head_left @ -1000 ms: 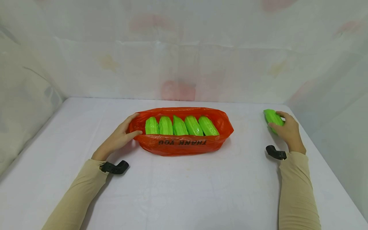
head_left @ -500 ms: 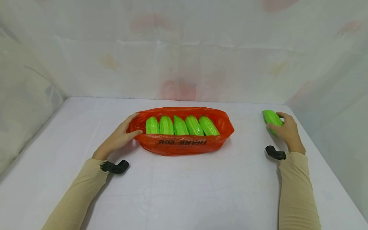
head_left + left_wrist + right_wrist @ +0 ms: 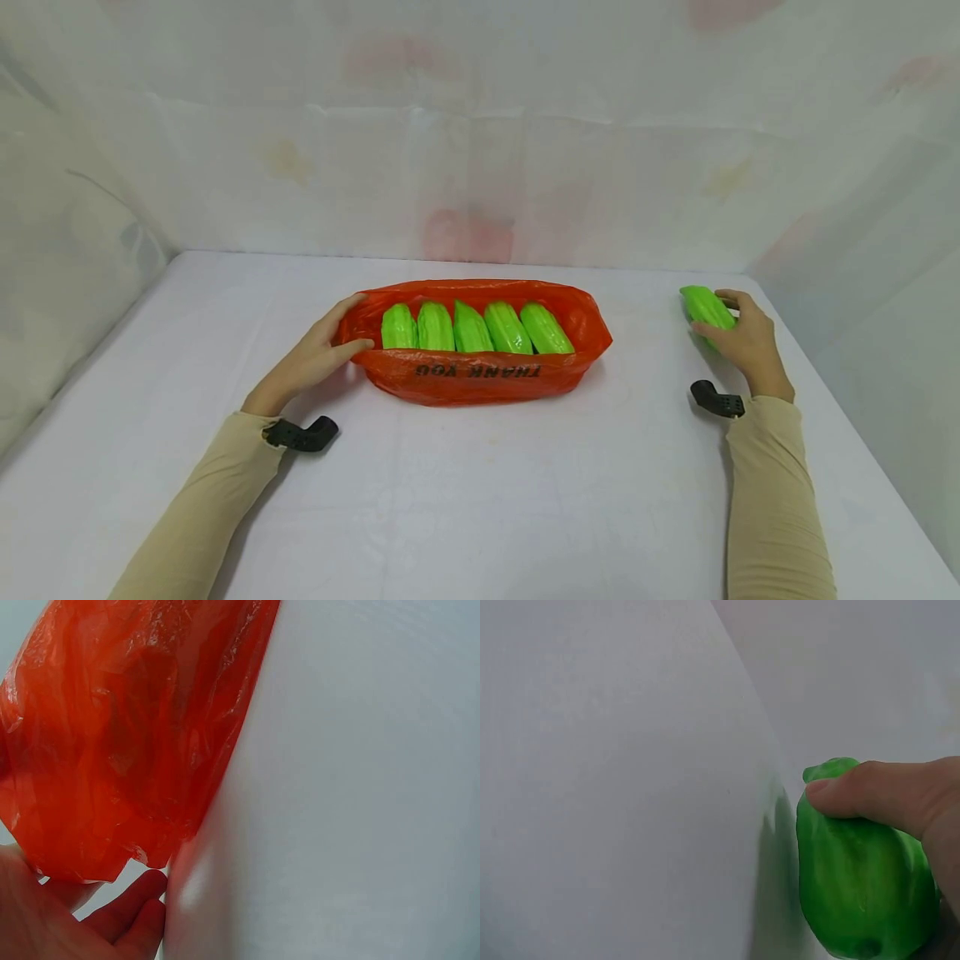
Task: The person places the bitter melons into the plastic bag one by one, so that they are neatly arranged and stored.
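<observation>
A red plastic bag [image 3: 468,392] with upside-down "THANK YOU" lettering lies with its mouth spread. Inside, several bright green ridged fruits [image 3: 472,330] stand side by side in a row. My left hand [image 3: 309,354] holds the bag's left end, thumb at the near rim and index finger at the far rim. In the left wrist view, the other fingers [image 3: 139,915] curl under the red plastic. At the far right, my right hand [image 3: 750,342] grips another green fruit [image 3: 703,307], its thumb [image 3: 840,796] across the skin. Its remaining fingers are mostly hidden behind the fruit.
The white-covered table [image 3: 480,492] ends at a pale patterned cloth backdrop [image 3: 600,167] behind and at both sides. The right hand is close to the table's right edge. Each sleeve carries a black wrist device [image 3: 300,435].
The right hand has shifted slightly left with the green fruit in its grip. The left hand and bag stay nearly where they were.
</observation>
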Tool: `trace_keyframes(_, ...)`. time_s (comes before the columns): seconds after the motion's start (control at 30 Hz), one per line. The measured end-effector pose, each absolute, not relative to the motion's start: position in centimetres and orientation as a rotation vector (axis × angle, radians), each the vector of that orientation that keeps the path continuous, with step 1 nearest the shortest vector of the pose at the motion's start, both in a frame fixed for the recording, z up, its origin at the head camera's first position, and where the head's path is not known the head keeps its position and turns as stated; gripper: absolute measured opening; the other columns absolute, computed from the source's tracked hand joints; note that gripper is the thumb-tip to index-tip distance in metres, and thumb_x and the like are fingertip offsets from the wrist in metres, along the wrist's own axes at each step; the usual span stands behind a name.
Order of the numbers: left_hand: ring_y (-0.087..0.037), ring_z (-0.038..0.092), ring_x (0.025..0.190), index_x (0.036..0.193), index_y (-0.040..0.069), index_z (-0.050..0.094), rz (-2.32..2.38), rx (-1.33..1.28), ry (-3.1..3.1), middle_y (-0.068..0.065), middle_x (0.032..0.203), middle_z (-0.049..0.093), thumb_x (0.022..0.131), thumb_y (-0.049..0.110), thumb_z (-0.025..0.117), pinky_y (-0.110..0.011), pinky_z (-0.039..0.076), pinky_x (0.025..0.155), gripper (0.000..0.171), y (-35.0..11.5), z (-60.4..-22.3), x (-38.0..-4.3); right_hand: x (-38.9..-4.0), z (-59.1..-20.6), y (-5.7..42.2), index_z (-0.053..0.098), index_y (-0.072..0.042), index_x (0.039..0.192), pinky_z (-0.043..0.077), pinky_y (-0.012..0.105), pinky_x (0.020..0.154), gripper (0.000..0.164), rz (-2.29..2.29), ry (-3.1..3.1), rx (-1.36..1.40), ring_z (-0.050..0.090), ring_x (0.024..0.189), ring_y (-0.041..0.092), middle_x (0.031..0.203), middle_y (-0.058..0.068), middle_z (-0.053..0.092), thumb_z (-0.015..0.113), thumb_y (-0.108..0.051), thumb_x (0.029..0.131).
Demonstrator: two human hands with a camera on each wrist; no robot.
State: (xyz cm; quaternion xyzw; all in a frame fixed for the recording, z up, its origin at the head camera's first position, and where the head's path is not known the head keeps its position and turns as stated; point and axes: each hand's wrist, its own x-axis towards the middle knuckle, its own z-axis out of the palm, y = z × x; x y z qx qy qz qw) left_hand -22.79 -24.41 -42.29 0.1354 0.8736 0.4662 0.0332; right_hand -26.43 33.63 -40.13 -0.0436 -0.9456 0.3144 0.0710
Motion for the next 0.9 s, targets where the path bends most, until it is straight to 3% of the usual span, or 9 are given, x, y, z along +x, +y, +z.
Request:
trace_keyframes(0.57,-0.042,0.020,0.150,0.158,0.011,0.019,1.424,0.414,2.692,-0.020,0.162,0.024,0.097,0.016,0.060,-0.066,0.016,0.120,0.074,-24.4,-42.3,-22.7,-26.7,-38.5,31.4,0.037,0.005,0.146,0.041,0.056,0.095,0.067,0.904,-2.774,0.066,0.047,0.118,0.044,0.145,0.033,0.044,0.069,-0.015,0.090)
trace_keyframes(0.9,-0.043,0.020,0.149,0.158,0.010,0.019,1.417,0.408,2.692,-0.021,0.162,0.024,0.097,0.018,0.060,-0.067,0.017,0.119,0.075,-24.3,-42.2,-22.6,-26.6,-37.4,29.9,0.036,0.005,0.147,0.045,0.053,0.089,0.070,0.892,-2.805,0.141,0.052,0.115,0.046,0.145,0.033,0.043,0.070,-0.020,0.091)
